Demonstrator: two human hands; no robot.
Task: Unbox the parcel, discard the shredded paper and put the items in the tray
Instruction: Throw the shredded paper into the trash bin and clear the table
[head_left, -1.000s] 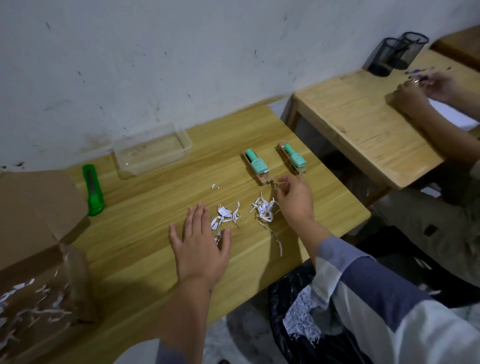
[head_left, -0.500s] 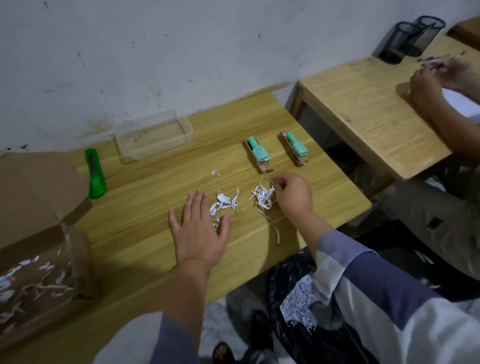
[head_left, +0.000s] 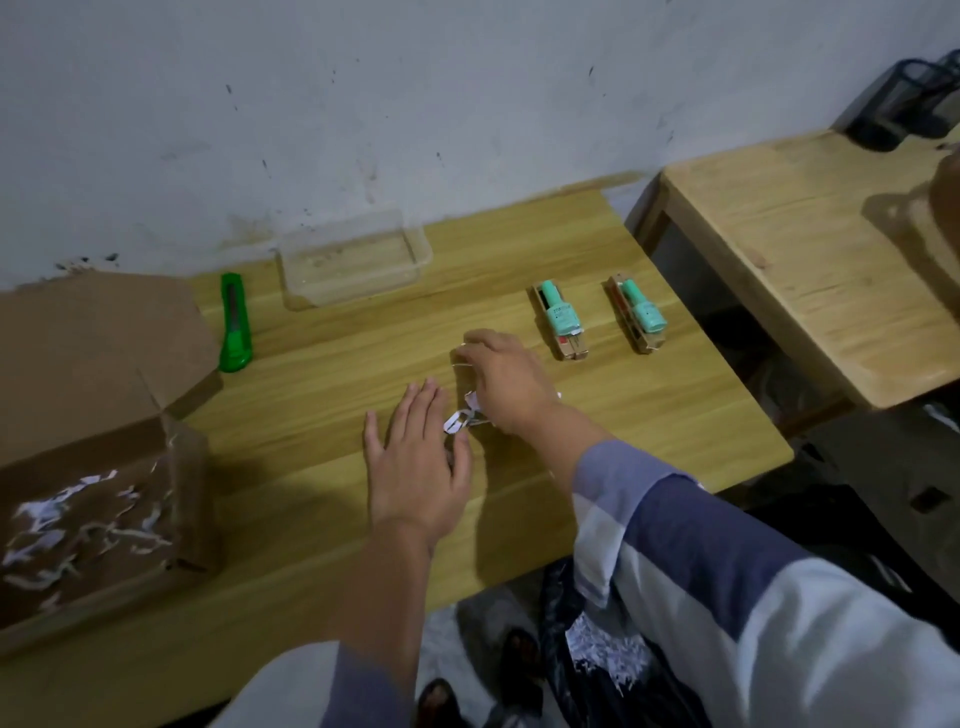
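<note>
Two teal bottles in small cardboard holders, one (head_left: 558, 318) and the other (head_left: 642, 315), lie on the wooden table (head_left: 332, 395) to the right. A clear plastic tray (head_left: 353, 260) stands empty by the wall. My left hand (head_left: 418, 462) rests flat on the table, fingers straight. My right hand (head_left: 503, 379) lies just right of it, its fingers curled over scraps of shredded paper (head_left: 460, 418); a thin strip shows at its fingertips. Most of the paper is hidden under that hand. The opened cardboard box (head_left: 93, 467) at the left holds several white shreds.
A green utility knife (head_left: 235, 323) lies between the box and the tray. A black bag (head_left: 597, 649) with shredded paper sits below the table's near edge. A second wooden table (head_left: 810, 249) stands at the right, with black mesh holders (head_left: 906, 104) at its back.
My right hand has moved left from beside the bottles, over the paper scraps and up to my left hand. The scraps are now bunched between the two hands. My left hand has stayed flat.
</note>
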